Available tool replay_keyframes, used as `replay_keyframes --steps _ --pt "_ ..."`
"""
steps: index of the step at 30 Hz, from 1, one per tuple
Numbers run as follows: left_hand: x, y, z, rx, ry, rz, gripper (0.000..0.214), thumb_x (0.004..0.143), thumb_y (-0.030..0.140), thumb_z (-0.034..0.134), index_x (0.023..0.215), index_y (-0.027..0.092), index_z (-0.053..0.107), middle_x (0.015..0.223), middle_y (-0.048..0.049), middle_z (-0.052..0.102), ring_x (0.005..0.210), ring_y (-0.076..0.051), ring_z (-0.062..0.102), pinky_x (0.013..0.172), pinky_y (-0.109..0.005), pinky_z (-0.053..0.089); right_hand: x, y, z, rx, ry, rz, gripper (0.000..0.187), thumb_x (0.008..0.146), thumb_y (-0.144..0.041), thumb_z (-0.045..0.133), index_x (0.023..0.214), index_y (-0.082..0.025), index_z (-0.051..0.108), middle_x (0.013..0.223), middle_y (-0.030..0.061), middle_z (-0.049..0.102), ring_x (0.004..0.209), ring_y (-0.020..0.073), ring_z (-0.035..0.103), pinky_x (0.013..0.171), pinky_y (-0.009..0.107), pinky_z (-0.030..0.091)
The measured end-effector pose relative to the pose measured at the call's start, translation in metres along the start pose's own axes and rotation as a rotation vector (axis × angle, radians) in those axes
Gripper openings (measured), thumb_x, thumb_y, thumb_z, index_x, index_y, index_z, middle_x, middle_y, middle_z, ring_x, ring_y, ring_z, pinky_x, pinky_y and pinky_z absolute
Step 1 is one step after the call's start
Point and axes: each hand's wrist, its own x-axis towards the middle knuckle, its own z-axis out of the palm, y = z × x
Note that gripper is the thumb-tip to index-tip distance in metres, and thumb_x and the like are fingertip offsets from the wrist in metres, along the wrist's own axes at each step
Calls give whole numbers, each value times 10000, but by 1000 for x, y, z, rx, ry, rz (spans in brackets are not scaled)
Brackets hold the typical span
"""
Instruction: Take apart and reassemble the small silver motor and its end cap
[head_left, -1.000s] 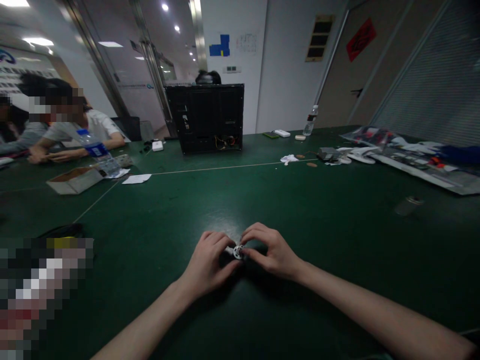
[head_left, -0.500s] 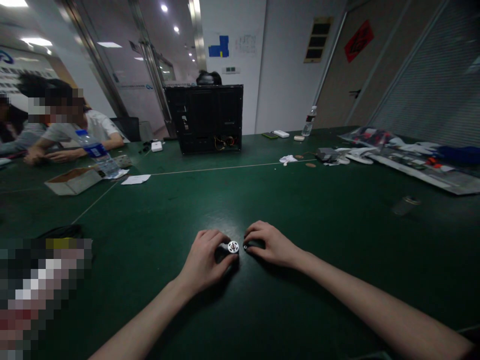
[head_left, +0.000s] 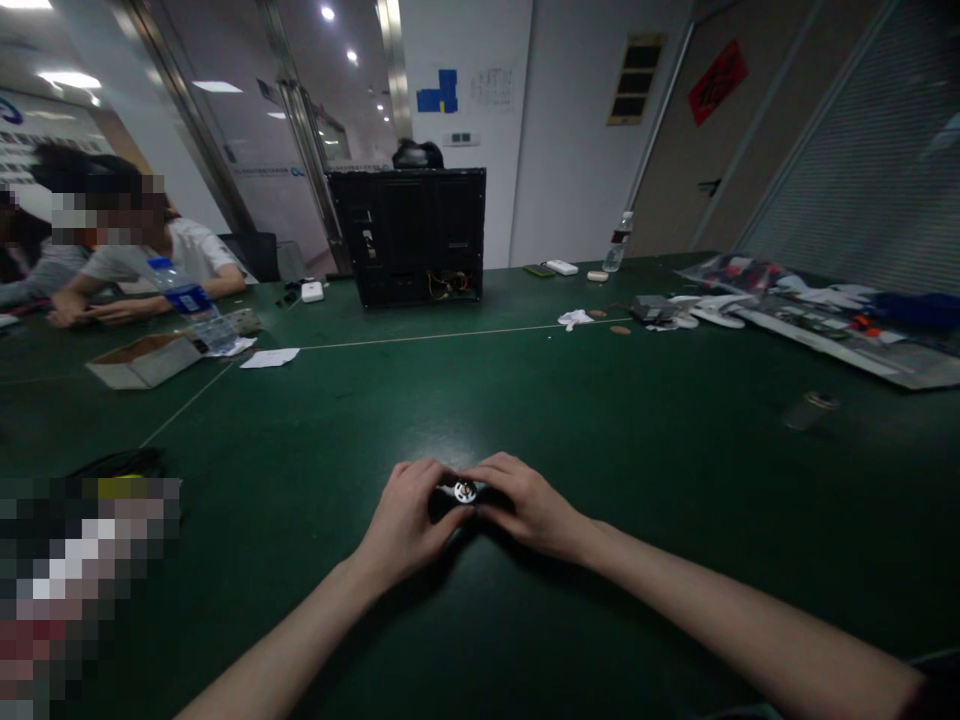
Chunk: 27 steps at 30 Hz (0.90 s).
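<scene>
A small round metal part point(head_left: 464, 490) with holes in its face sits between my two hands on the green table point(head_left: 525, 400). My left hand point(head_left: 409, 520) curls round it from the left, fingers closed on it. From the right, my right hand point(head_left: 525, 505) has its fingers pinched against the same part. Both hands rest low on the table and touch each other at the part. Most of the part's body is hidden by my fingers.
A black open-backed case point(head_left: 420, 235) stands at the table's far middle. A cardboard box point(head_left: 142, 360), a water bottle point(head_left: 191, 305) and paper lie far left, beside seated people point(head_left: 127, 260). Clutter and a long tray point(head_left: 832, 320) fill the far right; a small jar point(head_left: 806, 410) lies nearer.
My hands were together on the part, drew a little apart half a second ago with the part in my left hand, and have now closed together on it again.
</scene>
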Motion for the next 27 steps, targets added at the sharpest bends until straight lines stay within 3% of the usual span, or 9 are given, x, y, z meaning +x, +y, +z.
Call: replay_keyframes --steps 6,9,12,15,18,20,23,27 --pt "-1 -1 0 -15 31 -36 315 757 321 675 1002 194 524 973 -66 610 895 -243 577 796 -408 459 1 -1 5 17 63 51 293 794 -108 586 1076 -178 556 1023 71 627 947 180 564 871 354 432" --pt "-1 -2 0 -37 72 -75 439 738 341 693 1091 194 478 1066 -88 585 969 -263 578 826 -428 478 6 2 -7 37 150 94 266 814 -137 565 1075 -183 548 1035 70 621 972 176 567 883 346 433" --pt "-1 -2 -2 -55 73 -105 496 749 388 681 1141 194 446 1115 -103 571 1019 -278 574 854 -452 479 9 27 -39 -7 327 204 244 830 -195 555 1074 -183 543 1030 63 622 961 169 575 875 331 444" --pt "-2 -1 -4 -70 54 -106 529 761 407 669 1178 192 426 1138 -111 567 1048 -283 568 870 -468 474 -6 81 -94 -159 569 399 268 814 -245 573 1071 -175 543 1018 74 634 908 181 596 838 333 455" --pt "-4 0 -6 -65 38 -103 552 760 424 670 1193 190 420 1140 -112 573 1053 -284 568 869 -474 476 -47 143 -153 -385 740 656 308 798 -253 578 1093 -170 546 1019 98 637 916 207 599 825 336 443" --pt "-4 0 -6 -60 31 -99 555 758 434 668 1192 189 424 1137 -116 579 1050 -289 573 865 -479 478 -82 175 -184 -566 832 903 346 793 -288 580 1122 -187 544 1044 119 627 944 238 587 809 349 426" --pt "-5 -2 -6 -60 19 -92 555 761 445 657 1196 185 432 1143 -120 583 1050 -291 577 867 -483 475 -126 201 -209 -617 894 1075 403 795 -304 551 1162 -142 530 1060 219 593 979 324 556 761 420 401" --pt "-5 -4 -4 -65 1 -113 560 756 462 655 1199 189 448 1151 -115 585 1054 -290 574 875 -478 473 -154 213 -213 -636 921 1183 421 788 -265 501 1187 -132 516 1091 243 553 1021 365 519 746 458 380"
